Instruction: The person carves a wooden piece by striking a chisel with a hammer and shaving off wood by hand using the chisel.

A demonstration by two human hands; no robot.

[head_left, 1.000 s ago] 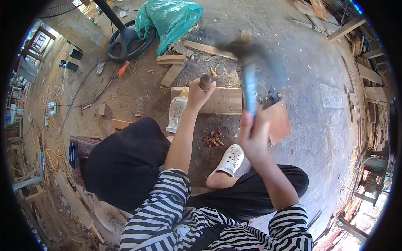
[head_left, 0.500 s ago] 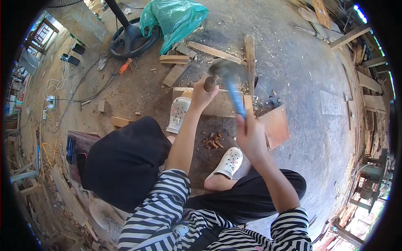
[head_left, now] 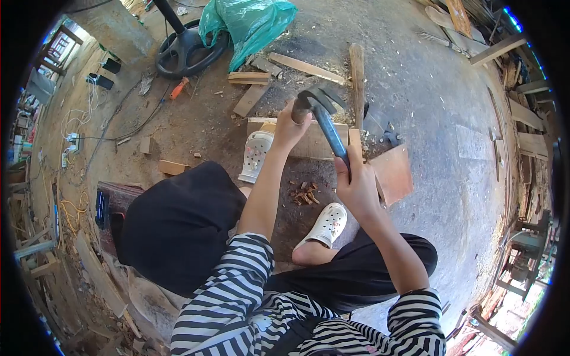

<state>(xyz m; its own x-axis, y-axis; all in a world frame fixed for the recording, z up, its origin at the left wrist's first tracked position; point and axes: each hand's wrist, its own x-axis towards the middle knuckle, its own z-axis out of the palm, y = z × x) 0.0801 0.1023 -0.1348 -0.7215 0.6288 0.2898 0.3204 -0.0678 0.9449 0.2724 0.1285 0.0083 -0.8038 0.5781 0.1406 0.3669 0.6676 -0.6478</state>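
My right hand (head_left: 358,181) is closed around the blue handle of a claw hammer (head_left: 331,135). The hammer's head meets, or nearly meets, the top of a round wooden-handled tool (head_left: 300,113). My left hand (head_left: 290,132) wraps around that tool and keeps it upright; its lower end is hidden, so I cannot tell its kind for sure. Beneath lies a wooden board (head_left: 317,142) on the floor, between and ahead of my feet in white clogs (head_left: 328,224). A small pile of brown wood chips (head_left: 304,193) lies on the near side of the board.
Loose wood pieces (head_left: 252,98) and a long stick (head_left: 357,83) lie beyond the board. A green plastic bag (head_left: 252,26) sits by a black round stand base (head_left: 191,50). An orange-handled tool (head_left: 179,88) lies left, and a flat reddish panel (head_left: 393,173) lies right.
The hammer, blurred and raised a little before, has come down onto or close to the wooden handle's top. My left hand keeps its hold in nearly the same place.
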